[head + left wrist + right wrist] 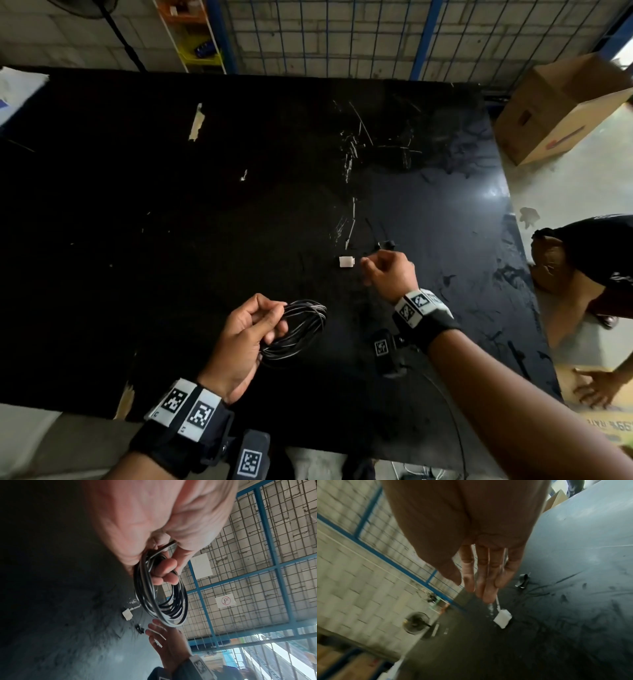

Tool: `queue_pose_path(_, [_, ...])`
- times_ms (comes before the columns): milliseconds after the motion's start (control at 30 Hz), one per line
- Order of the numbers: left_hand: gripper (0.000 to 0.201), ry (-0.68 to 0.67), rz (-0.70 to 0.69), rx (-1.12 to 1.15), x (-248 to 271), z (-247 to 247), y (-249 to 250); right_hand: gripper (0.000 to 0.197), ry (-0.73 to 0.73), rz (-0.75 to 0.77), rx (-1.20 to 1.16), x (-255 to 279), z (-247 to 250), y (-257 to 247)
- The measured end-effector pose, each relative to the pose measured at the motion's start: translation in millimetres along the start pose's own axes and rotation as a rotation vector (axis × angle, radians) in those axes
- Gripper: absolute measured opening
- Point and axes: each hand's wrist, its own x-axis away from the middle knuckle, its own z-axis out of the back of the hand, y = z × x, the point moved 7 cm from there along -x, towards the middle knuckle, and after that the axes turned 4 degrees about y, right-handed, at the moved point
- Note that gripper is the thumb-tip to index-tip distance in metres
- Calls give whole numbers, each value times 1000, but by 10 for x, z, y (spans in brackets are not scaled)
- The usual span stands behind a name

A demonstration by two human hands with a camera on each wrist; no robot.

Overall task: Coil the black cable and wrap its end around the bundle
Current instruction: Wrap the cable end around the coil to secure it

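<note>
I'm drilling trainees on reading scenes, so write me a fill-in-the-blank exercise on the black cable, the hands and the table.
1. The coiled black cable is held in the person's ____ hand.
2. The right hand reaches out over the scratched black table with its fingers ____.
3. The small rectangular tag lying on the table is ____ in colour.
4. Beyond the table's far right corner stands a brown ____ box.

Missing words: left; straight; white; cardboard

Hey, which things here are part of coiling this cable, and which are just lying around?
Part of the job:
- black cable coil, gripped in the left hand
- right hand, open, holding nothing

Lying about:
- small white block on the black table
- small black piece
- cardboard box on the floor
</note>
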Motion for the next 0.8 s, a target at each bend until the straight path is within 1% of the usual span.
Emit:
queue_pose_path(67, [5, 35, -31, -12, -126, 89, 33, 21, -13, -48, 116, -309, -124, 46])
queue_pose_path(167, [5, 68, -89, -54, -276, 169, 82, 28, -51, -91, 230, -696, -393, 65])
queue_pose_path(300, [11, 110, -187, -113, -385, 203, 151, 34, -114, -74, 372, -944, -706, 35])
queue_pose_path(400, [11, 108, -224, -129, -415, 184, 181, 39, -149, -112, 420, -947, -809, 103])
queue_pose_path(533, [9, 79, -251, -104, -424, 168, 204, 37, -138, -183, 412, -840, -779, 210])
queue_pose_path(600, [11, 69, -254, -105, -422, 175, 197, 36, -130, -194, 404, -757, -751, 242])
queue_pose_path(700, [9, 72, -257, -119, -418, 196, 181, 38, -139, -158, 381, -620, -714, 241])
queue_pose_path(800, [9, 79, -254, -123, -391, 207, 183, 25, -99, -163, 273, -458, -626, 231])
